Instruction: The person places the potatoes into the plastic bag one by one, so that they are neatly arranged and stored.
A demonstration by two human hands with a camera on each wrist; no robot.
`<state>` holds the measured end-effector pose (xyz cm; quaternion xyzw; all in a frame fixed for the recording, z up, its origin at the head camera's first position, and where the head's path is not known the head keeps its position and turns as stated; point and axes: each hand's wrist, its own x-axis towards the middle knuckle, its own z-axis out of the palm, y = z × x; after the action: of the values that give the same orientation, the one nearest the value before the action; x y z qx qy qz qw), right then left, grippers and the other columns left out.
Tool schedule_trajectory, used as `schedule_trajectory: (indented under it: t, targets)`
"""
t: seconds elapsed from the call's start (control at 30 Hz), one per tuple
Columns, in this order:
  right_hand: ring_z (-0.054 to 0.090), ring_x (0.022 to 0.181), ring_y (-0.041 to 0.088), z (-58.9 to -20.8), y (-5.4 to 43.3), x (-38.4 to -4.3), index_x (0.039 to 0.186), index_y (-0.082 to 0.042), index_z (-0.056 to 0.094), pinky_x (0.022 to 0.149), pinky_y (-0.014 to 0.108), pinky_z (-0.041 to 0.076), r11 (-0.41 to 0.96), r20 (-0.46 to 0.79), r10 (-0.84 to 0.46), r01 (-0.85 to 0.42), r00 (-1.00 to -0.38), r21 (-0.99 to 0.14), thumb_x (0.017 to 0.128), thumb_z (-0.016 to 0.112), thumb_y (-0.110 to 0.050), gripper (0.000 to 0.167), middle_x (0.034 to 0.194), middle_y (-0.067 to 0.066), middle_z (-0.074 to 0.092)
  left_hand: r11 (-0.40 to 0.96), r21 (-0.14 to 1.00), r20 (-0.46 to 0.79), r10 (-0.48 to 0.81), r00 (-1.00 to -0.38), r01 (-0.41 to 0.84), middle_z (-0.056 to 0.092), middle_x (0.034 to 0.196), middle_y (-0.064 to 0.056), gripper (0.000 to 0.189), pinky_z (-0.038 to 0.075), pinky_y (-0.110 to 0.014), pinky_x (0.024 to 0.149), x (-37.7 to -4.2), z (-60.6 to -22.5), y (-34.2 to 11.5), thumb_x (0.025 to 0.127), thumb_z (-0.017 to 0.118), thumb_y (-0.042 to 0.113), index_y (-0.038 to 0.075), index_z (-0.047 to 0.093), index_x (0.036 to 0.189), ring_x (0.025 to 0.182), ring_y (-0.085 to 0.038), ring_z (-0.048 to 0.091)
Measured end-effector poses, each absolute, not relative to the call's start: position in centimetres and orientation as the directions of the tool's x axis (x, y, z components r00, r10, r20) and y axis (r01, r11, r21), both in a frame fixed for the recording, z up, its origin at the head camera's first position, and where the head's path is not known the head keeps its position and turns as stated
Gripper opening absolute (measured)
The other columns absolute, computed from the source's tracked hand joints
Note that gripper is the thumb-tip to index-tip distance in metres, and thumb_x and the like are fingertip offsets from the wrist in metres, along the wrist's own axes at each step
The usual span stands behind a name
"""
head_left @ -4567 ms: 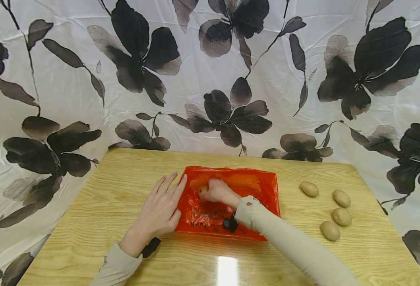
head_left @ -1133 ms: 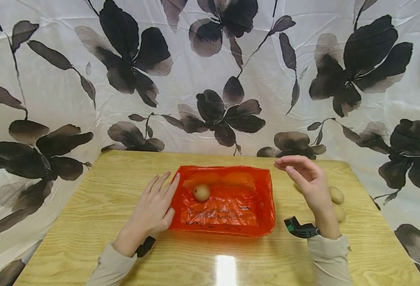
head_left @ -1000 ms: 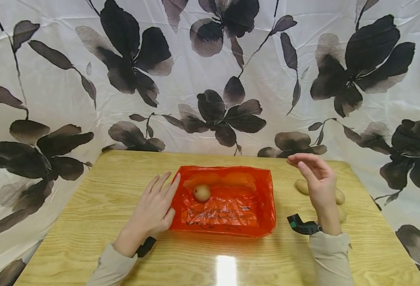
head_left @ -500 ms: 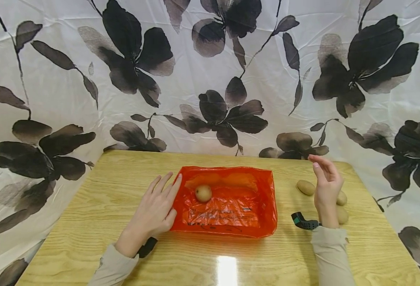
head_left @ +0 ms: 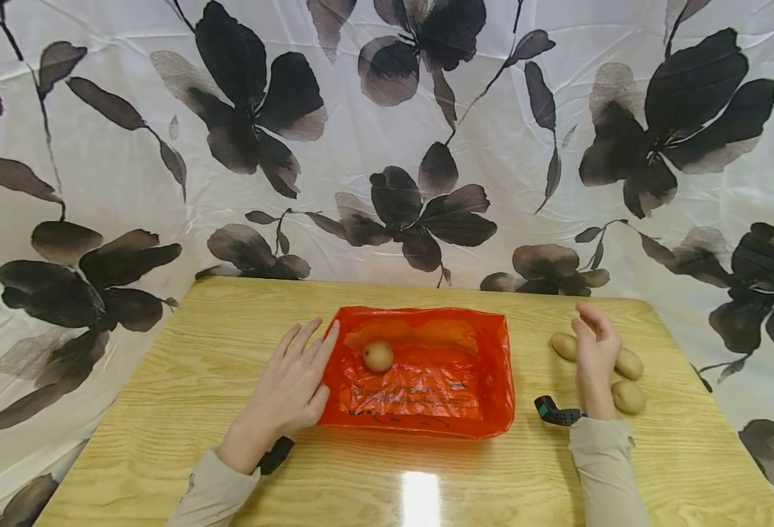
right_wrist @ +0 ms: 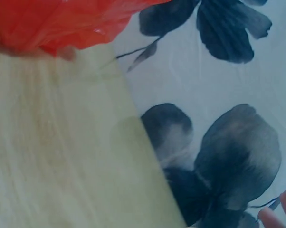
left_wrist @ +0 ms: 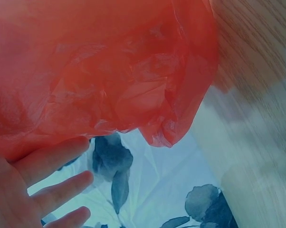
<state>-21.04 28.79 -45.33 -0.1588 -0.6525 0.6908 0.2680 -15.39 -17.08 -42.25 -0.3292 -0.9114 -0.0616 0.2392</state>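
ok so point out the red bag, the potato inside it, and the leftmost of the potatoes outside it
Red bag (head_left: 497,369): head view, on its right inner wall.
Potato inside (head_left: 378,357): head view, on the middle of its visible side.
Leftmost potato outside (head_left: 563,345): head view, mid-surface.

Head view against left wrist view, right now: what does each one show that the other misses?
Only the head view shows the potato inside the red bag, the three potatoes in sight on the table, the right hand beside them, and both sleeves.

Only the left wrist view shows the palm side of the left hand, with three fingers in frame, and a close look at the bag's crumpled plastic next to them.

Both share the left hand, the bag, part of the table and the flowered cloth.
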Motion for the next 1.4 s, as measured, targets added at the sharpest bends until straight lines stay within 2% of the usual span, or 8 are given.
schedule_trajectory:
  t: [0.23, 0.4, 0.53, 0.7, 0.93, 1.1, 1.23, 1.4]
  targets:
    - [0.028, 0.141, 0.017, -46.1, 29.1, -20.8, 0.140, -0.005, 0.054, 0.112, 0.031, 0.029, 0.009, -0.031, 0.536, 0.042, -0.844, -0.999, 0.098, 0.052, -0.011, 0.043, 0.149, 0.008, 0.039, 0.778, -0.045, 0.476, 0.568, -0.672, 0.626, 0.063, 0.129, -0.019, 0.075, 0.028, -0.054, 0.113, -15.4, -42.4, -17.0, 0.075, 0.046, 0.017, -0.008, 0.041, 0.145, 0.136, -0.040, 0.041]
    - [0.017, 0.149, 0.020, -46.4, 29.4, -20.6, 0.149, -0.007, 0.045, 0.118, 0.042, 0.022, 0.095, -0.085, 0.463, 0.145, -0.882, -0.985, 0.099, 0.049, -0.015, 0.051, 0.162, 0.006, 0.025, 0.781, -0.048, 0.476, 0.566, -0.673, 0.622, 0.063, 0.129, -0.019, 0.074, 0.028, -0.054, 0.112, -15.4, -42.4, -17.0, 0.076, 0.045, 0.018, -0.007, 0.041, 0.145, 0.136, -0.039, 0.041]
    - [0.021, 0.148, 0.025, -46.8, 29.5, -20.5, 0.152, -0.007, 0.039, 0.116, 0.044, 0.026, 0.152, -0.113, 0.401, 0.188, -0.909, -0.970, 0.099, 0.046, -0.016, 0.054, 0.164, 0.004, 0.019, 0.781, -0.047, 0.478, 0.565, -0.673, 0.623, 0.063, 0.129, -0.019, 0.074, 0.029, -0.055, 0.112, -15.4, -42.4, -17.1, 0.076, 0.044, 0.018, -0.007, 0.041, 0.145, 0.136, -0.039, 0.040]
    - [0.032, 0.140, 0.030, -47.0, 29.6, -20.3, 0.153, -0.006, 0.036, 0.109, 0.043, 0.033, 0.233, -0.123, 0.345, 0.211, -0.931, -0.949, 0.099, 0.045, -0.017, 0.056, 0.160, 0.014, 0.028, 0.778, -0.046, 0.486, 0.565, -0.666, 0.626, 0.063, 0.127, -0.019, 0.074, 0.030, -0.056, 0.111, -15.4, -42.4, -17.1, 0.075, 0.044, 0.017, -0.007, 0.041, 0.145, 0.135, -0.040, 0.041]
    - [0.020, 0.147, 0.038, -46.7, 30.1, -20.1, 0.151, -0.001, 0.038, 0.116, 0.051, 0.023, 0.382, -0.119, 0.257, 0.214, -0.959, -0.899, 0.100, 0.046, -0.022, 0.056, 0.159, 0.021, 0.025, 0.776, -0.043, 0.491, 0.565, -0.663, 0.629, 0.064, 0.127, -0.019, 0.074, 0.029, -0.056, 0.112, -15.4, -42.3, -17.0, 0.075, 0.044, 0.017, -0.007, 0.041, 0.145, 0.135, -0.040, 0.042]
    - [0.015, 0.147, 0.044, -46.3, 30.6, -19.9, 0.154, 0.001, 0.030, 0.117, 0.055, 0.019, 0.448, -0.145, 0.163, 0.204, -0.976, -0.871, 0.101, 0.043, -0.024, 0.060, 0.160, 0.027, 0.017, 0.776, -0.044, 0.492, 0.565, -0.663, 0.629, 0.063, 0.127, -0.019, 0.074, 0.028, -0.055, 0.112, -15.4, -42.3, -17.0, 0.075, 0.045, 0.017, -0.007, 0.041, 0.145, 0.136, -0.040, 0.041]
    - [0.009, 0.147, 0.047, -45.9, 30.9, -19.7, 0.155, 0.003, 0.024, 0.117, 0.058, 0.015, 0.479, -0.171, 0.126, 0.211, -0.977, -0.852, 0.096, 0.043, -0.011, 0.063, 0.160, 0.029, 0.012, 0.777, -0.044, 0.489, 0.564, -0.665, 0.628, 0.063, 0.128, -0.019, 0.074, 0.028, -0.055, 0.112, -15.4, -42.3, -17.0, 0.075, 0.044, 0.017, -0.007, 0.041, 0.145, 0.136, -0.040, 0.041]
    - [0.012, 0.145, 0.050, -45.5, 31.0, -19.6, 0.154, 0.007, 0.019, 0.116, 0.059, 0.018, 0.519, -0.181, 0.106, 0.210, -0.978, -0.828, 0.087, 0.048, -0.001, 0.073, 0.158, 0.034, 0.013, 0.779, -0.043, 0.490, 0.562, -0.666, 0.626, 0.062, 0.129, -0.019, 0.074, 0.028, -0.055, 0.112, -15.4, -42.3, -17.0, 0.075, 0.043, 0.017, -0.007, 0.041, 0.145, 0.136, -0.040, 0.041]
